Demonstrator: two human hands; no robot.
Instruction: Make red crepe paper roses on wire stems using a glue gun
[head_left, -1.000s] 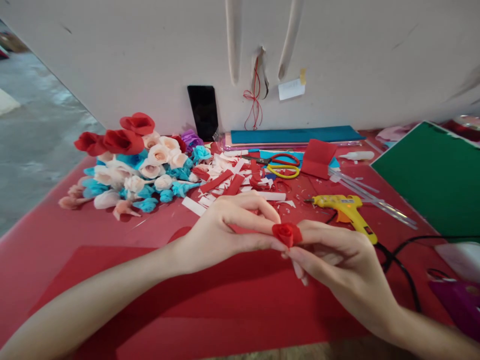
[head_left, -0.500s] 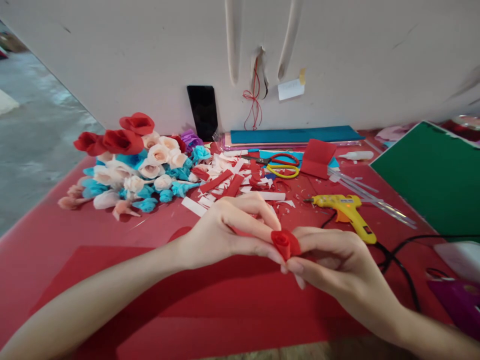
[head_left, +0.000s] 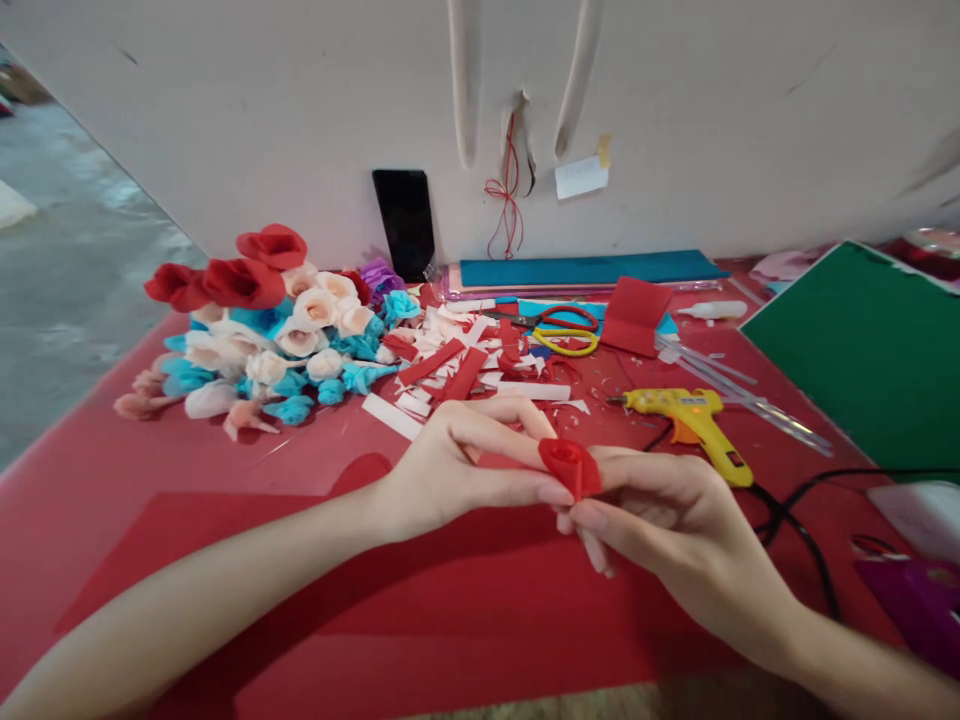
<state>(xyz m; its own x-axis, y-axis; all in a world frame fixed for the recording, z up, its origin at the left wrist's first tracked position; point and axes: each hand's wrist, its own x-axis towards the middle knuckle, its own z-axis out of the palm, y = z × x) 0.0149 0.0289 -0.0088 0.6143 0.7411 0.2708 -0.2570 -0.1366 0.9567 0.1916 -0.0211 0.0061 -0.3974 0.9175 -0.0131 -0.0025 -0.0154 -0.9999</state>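
A small rolled red paper rose (head_left: 571,466) is pinched between the fingertips of both my hands above a red sheet (head_left: 420,610). My left hand (head_left: 457,465) comes in from the left, thumb and fingers closed on the rose's left side. From the right, my right hand (head_left: 667,520) grips its base, fingers curled. A yellow glue gun (head_left: 694,415) lies just beyond my right hand.
A heap of red, cream and blue paper flowers (head_left: 262,320) lies at the back left. Paper scraps (head_left: 465,365), scissors (head_left: 562,330), a red folded sheet (head_left: 634,315), glue sticks (head_left: 742,395), a green board (head_left: 870,350) and black cable (head_left: 802,530) surround the hands. A black phone (head_left: 405,222) leans on the wall.
Both hands have shifted slightly and turned the rose between the fingertips; it now sits a little higher and more tilted. Everything on the table stays put.
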